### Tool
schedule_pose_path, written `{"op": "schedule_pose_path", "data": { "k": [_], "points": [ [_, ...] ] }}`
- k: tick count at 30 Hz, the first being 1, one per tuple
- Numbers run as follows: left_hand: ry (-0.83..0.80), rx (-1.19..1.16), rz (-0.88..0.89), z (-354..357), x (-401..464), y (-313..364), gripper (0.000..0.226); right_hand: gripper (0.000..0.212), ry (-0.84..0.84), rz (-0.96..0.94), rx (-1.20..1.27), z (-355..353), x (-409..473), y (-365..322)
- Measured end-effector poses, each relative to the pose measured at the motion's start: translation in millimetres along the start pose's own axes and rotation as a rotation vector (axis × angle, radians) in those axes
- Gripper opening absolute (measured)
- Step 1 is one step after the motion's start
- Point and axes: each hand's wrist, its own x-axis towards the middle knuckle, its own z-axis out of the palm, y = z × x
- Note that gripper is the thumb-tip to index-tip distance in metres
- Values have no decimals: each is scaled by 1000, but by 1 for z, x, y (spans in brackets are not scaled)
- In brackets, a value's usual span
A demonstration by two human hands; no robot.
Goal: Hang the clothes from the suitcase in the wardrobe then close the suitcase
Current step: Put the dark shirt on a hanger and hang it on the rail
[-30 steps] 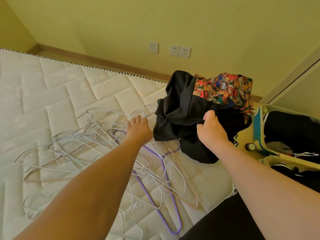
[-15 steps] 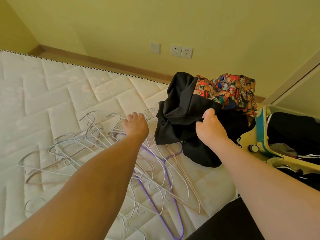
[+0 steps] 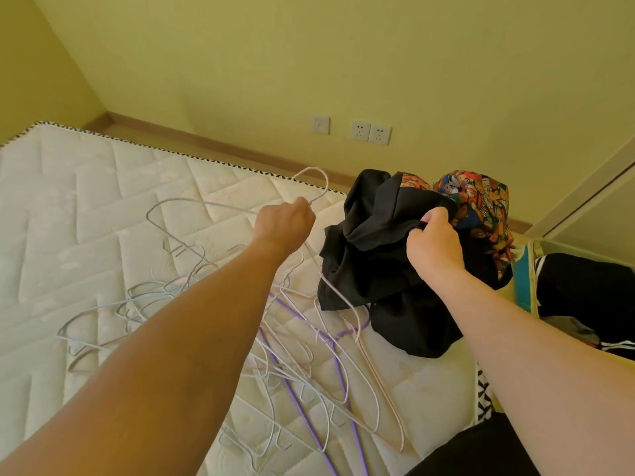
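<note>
Head view. A bare quilted mattress point(image 3: 86, 214) with a black-and-white patterned edge fills the left and centre. Behind it runs a yellow wall point(image 3: 343, 56) with a wooden skirting board and three wall plates: one switch point(image 3: 320, 125) and two sockets point(image 3: 370, 132).

A tangle of wire hangers point(image 3: 292, 355), white, pinkish and purple, lies on the mattress beneath both forearms. The left hand point(image 3: 283, 225) is closed in a grip on one grey hanger point(image 3: 178, 204), lifted clear of the pile, its hook rising above the knuckles.

The right hand point(image 3: 433, 242) pinches a fold of a black garment point(image 3: 371, 255), bunched near the mattress's right edge. A multicoloured printed garment point(image 3: 481, 201) sits against it, behind and to the right.

The open suitcase point(image 3: 524, 283), teal-trimmed, is cut off at the right frame edge; dark clothing point(image 3: 584, 286) lies inside, with a striped piece below. Its full contents cannot be made out. A pale panel point(image 3: 598, 207) at upper right is only partly visible; whether it is the wardrobe cannot be told. Dark fabric at bottom right is cut off.
</note>
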Motion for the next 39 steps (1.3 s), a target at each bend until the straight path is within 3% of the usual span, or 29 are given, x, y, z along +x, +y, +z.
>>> {"op": "schedule_pose_path", "data": {
  "k": [4,12,17,23,29,35,37,39],
  "points": [
    [226,-259,-136,-63,21,13,32,31,5,5,133,-5,6,-18],
    [470,-484,-215,-146,36,32,29,30,174,130,277,-83,29,-43],
    [661,-506,-183,-196,39,49,24,21,80,138,138,-134,45,-38],
    [743,-519,-33,-226,43,81,17,37,45,145,63,-153,43,-46],
    [665,-491,167,-223,32,133,17,34,65,-55,-128,-157,38,-68],
    [98,-1011,152,-242,40,138,29,31,93,-244,-128,-170,42,-78],
    [100,-1045,174,-247,40,139,29,30,94,-363,-357,-176,40,-77],
    [123,-1043,213,-252,39,142,29,34,233,-452,-674,-183,39,-73]
  ]
}}
